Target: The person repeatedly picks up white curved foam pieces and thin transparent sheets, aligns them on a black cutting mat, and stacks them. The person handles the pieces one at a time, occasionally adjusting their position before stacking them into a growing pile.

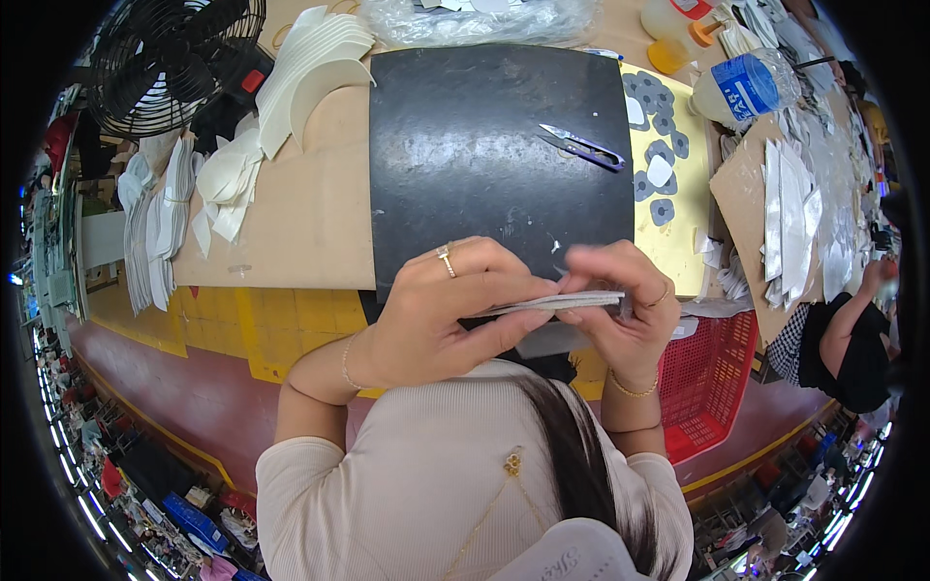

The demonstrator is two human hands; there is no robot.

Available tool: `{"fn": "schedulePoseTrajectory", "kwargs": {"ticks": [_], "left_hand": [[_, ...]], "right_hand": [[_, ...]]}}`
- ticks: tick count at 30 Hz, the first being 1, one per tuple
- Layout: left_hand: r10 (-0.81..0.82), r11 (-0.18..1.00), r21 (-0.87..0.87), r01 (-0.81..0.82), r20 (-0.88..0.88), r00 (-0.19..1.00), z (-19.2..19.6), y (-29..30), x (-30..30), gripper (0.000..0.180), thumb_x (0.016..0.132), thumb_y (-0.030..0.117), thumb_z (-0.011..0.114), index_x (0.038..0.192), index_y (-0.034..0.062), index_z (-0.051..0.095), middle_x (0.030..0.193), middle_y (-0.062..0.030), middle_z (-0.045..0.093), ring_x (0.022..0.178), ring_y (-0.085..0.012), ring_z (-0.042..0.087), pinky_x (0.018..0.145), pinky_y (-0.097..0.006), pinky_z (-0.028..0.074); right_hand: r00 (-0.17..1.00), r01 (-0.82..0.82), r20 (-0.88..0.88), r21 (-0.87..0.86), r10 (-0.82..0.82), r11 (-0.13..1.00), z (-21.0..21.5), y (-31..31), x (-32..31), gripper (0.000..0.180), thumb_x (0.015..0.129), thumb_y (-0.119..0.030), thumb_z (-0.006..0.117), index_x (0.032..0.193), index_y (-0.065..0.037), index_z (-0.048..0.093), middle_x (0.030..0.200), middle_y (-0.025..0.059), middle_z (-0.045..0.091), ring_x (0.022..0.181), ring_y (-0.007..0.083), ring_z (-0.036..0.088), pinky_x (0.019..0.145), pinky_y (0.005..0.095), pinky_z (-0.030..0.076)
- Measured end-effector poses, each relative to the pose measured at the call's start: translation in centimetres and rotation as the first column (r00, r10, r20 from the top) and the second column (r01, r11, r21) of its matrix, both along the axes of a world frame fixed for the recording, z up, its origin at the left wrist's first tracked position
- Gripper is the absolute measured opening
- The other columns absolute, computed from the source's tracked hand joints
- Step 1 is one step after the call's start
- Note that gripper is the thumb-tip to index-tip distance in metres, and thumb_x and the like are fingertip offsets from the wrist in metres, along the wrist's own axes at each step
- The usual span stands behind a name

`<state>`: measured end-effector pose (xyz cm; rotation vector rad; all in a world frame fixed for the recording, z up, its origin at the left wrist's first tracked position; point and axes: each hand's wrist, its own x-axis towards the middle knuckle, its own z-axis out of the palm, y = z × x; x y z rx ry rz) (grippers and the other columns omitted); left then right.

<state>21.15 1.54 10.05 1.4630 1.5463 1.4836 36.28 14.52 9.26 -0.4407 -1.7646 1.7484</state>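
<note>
A thin stack of flat whitish pieces [589, 301] is held nearly edge-on, just above the near edge of the black mat [455, 126]. My left hand [446, 305] is closed on its left part, thumb below and fingers above. At the other end, my right hand [630, 310] pinches the stack between thumb and fingers; its upper fingers are slightly blurred. The exact kind of the pieces is hidden by my hands. Beyond my hands, thread snips [593, 152] with a purple handle lie on the mat.
Stacks of white cut pieces [315, 68] lie left of the mat, near a black fan [165, 63]. To the right is a yellow board [683, 257] with grey patches. Bottles, including a blue-labelled one [741, 89], stand behind it. A red basket [702, 397] sits below the table.
</note>
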Motion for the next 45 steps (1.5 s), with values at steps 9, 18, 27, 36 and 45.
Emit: {"fn": "schedulePoseTrajectory", "kwargs": {"ticks": [9, 18, 27, 36, 45], "left_hand": [[0.073, 0.997, -0.026, -0.071, 0.052, 0.996, 0.1, -0.3, 0.1, 0.022, 0.081, 0.000, 0.073, 0.103, 0.0017, 0.073, 0.084, -0.0074, 0.066, 0.069, -0.0126, 0.061, 0.059, -0.024, 0.048], [0.031, 0.990, -0.142, 0.003, 0.232, 0.972, 0.6, -0.7, -0.1, 0.023, 0.084, -0.001, 0.070, 0.107, 0.0005, 0.073, 0.090, -0.0082, 0.066, 0.078, -0.0125, 0.061, 0.066, -0.024, 0.047], [-0.007, 0.987, -0.147, 0.061, 0.342, 0.940, 0.1, -0.4, -0.2, 0.019, 0.089, 0.004, 0.065, 0.106, 0.0017, 0.074, 0.087, -0.0076, 0.065, 0.074, -0.0103, 0.057, 0.063, -0.024, 0.043], [0.022, 0.987, -0.151, 0.050, 0.444, 0.896, -0.9, -0.4, 0.2, 0.016, 0.092, 0.010, 0.065, 0.103, 0.0022, 0.074, 0.081, -0.0048, 0.063, 0.063, -0.0069, 0.054, 0.054, -0.023, 0.041], [0.014, 0.979, -0.195, 0.061, 0.362, 0.932, -0.5, -0.5, 0.0, 0.014, 0.090, 0.005, 0.066, 0.100, 0.0018, 0.075, 0.085, -0.0063, 0.065, 0.073, -0.0093, 0.056, 0.063, -0.023, 0.042]], "right_hand": [[0.991, 0.100, 0.020, 0.545, -0.131, 0.832, 0.7, 0.4, 0.1, 0.039, 0.068, -0.001, 0.082, 0.105, -0.009, 0.075, 0.092, 0.0040, 0.055, 0.062, 0.0113, 0.052, 0.054, 0.0225, 0.044], [0.984, 0.172, -0.163, 0.827, -0.065, 0.534, -0.4, 1.2, -0.4, 0.042, 0.059, -0.008, 0.076, 0.101, -0.014, 0.077, 0.085, 0.0013, 0.043, 0.054, 0.0086, 0.043, 0.047, 0.0226, 0.033], [0.968, 0.221, -0.252, 0.811, -0.018, 0.542, -1.5, 1.3, -0.3, 0.042, 0.059, -0.005, 0.078, 0.100, -0.013, 0.075, 0.086, 0.0022, 0.046, 0.052, 0.0097, 0.046, 0.046, 0.0240, 0.032], [0.975, 0.184, -0.221, 0.802, -0.004, 0.569, -1.5, 1.3, -0.4, 0.039, 0.061, -0.007, 0.080, 0.098, -0.014, 0.074, 0.083, 0.0016, 0.047, 0.051, 0.0103, 0.046, 0.045, 0.0244, 0.033], [0.981, 0.150, -0.193, 0.797, 0.011, 0.585, -1.7, 1.4, -0.2, 0.030, 0.062, -0.009, 0.078, 0.092, -0.014, 0.071, 0.080, 0.0010, 0.051, 0.051, 0.0114, 0.049, 0.044, 0.0252, 0.035]]}}
